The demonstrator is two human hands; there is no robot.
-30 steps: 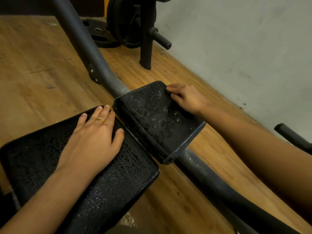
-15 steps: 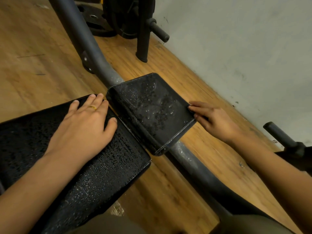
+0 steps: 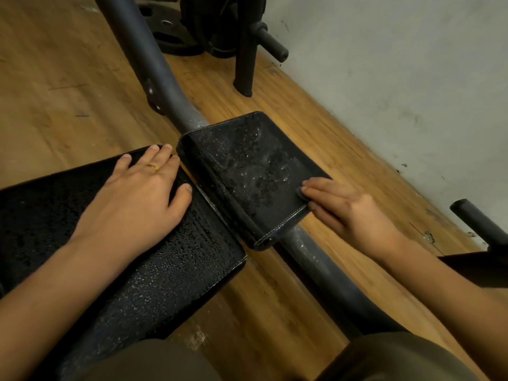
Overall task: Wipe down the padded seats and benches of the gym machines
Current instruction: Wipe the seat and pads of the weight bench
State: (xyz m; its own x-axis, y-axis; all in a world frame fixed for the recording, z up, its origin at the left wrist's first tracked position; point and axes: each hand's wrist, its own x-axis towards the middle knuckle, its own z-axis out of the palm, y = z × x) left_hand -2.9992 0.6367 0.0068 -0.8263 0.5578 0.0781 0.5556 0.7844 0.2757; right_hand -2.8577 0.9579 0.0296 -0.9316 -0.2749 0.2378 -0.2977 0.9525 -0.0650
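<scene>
Floorboards (image 3: 68, 86) below; right hand (image 3: 354, 213) seemingly touches small pad (image 3: 247, 171).

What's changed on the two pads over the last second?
The right hand slid from the far corner of the small pad along its wall-side edge toward the person; its fingertips now rest at the near right corner. Nothing visibly picked up or let go. The left hand stayed flat on the large pad; both pads remain speckled with droplets.

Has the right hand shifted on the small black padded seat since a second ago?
Yes. The right hand slid along the wall-side edge of the small black padded seat, from far corner to near corner.
</scene>
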